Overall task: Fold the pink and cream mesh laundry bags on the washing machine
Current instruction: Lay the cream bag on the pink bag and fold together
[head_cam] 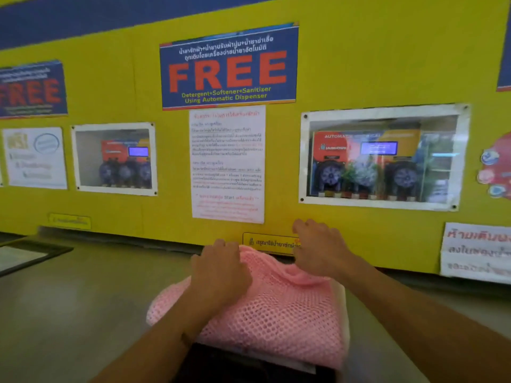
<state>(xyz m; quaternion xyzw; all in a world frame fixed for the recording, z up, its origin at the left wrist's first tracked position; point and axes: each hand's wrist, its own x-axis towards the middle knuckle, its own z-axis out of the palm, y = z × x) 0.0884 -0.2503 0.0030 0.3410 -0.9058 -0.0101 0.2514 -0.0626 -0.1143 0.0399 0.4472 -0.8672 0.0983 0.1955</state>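
left hand [221, 272]: it lies palm down on the far left part of the pink mesh bag [276, 308], fingers curled over the cloth; you press it more than grip it, and whether any mesh is pinched under the fingers cannot be told.
right hand [320, 248]: it is released, fingers spread and slack, poised at the bag's far right corner; whether it touches the mesh there cannot be told.
arms: both forearms reach forward from the bottom of the view, the left over the bag's near left side, the right coming in from the lower right, wrists roughly level.
pink mesh bag: it lies bunched, not yet flat, on the grey worktop [83, 299] of the washing machine, close to the yellow wall [359, 64].
cream mesh bag [344, 299]: only a pale edge shows along the pink bag's right side, apparently beneath it.
step in hand: likely flattening the pink bag for a fold.
how to do it well: keep your left palm as the anchor, sweep your right outward to the corner, and line up the edges before creasing; mesh slides, so press evenly.
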